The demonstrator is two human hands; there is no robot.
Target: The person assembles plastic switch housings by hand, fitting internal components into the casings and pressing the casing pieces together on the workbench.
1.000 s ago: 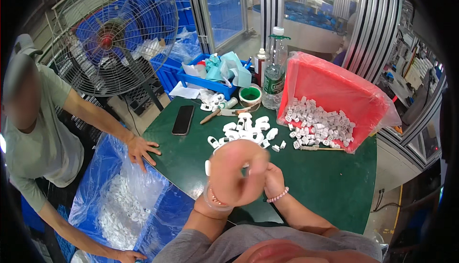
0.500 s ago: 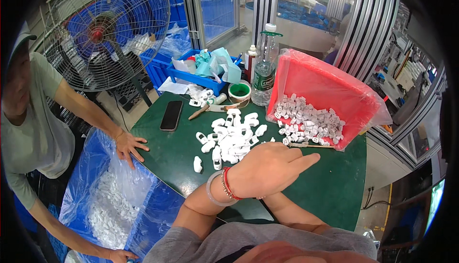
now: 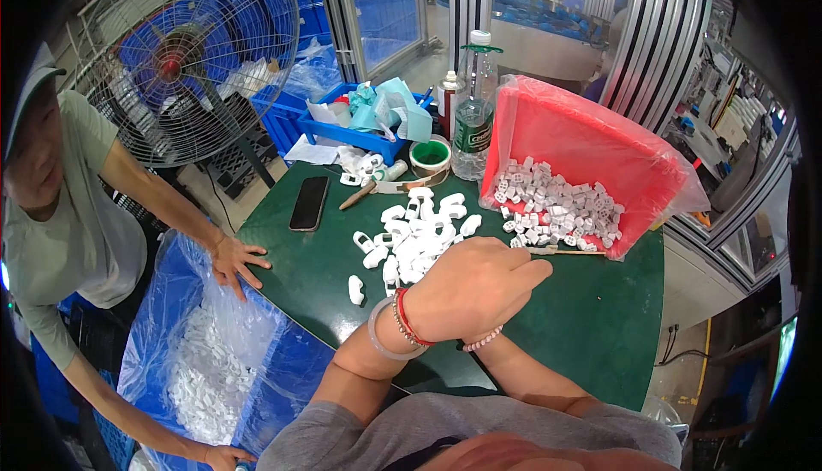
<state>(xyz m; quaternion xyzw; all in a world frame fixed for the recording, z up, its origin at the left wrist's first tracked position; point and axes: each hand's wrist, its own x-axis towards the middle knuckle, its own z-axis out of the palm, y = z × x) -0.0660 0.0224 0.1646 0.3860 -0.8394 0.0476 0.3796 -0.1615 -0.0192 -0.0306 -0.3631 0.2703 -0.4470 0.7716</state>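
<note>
My left hand (image 3: 475, 287), with a red cord bracelet and a pale bangle at its wrist, hangs over the green table with its fingers curled in. Whatever they hold is hidden. My right hand lies behind it, almost fully covered; only its wrist with a beaded bracelet (image 3: 483, 340) shows, so its fingers cannot be read. Just beyond my hands spreads a pile of white curved plastic pieces (image 3: 421, 240). To the right, small white block-shaped parts (image 3: 556, 205) fill the lower side of a tilted red tray (image 3: 591, 141) lined with clear plastic. A thin wooden-handled brush (image 3: 556, 252) lies before the tray.
A phone (image 3: 308, 204), a wooden-handled tool (image 3: 368, 190), a green-lined cup (image 3: 430, 156), a bottle (image 3: 473, 128) and a blue bin (image 3: 351, 133) stand around the pile. At left, a co-worker's hand (image 3: 235, 261) rests on the table edge, above a lined blue crate (image 3: 282, 360) of white parts.
My left hand has shifted slightly left and up, and its extended forefinger has drawn in. More of my right wrist's beads now show. The co-worker's head has turned.
</note>
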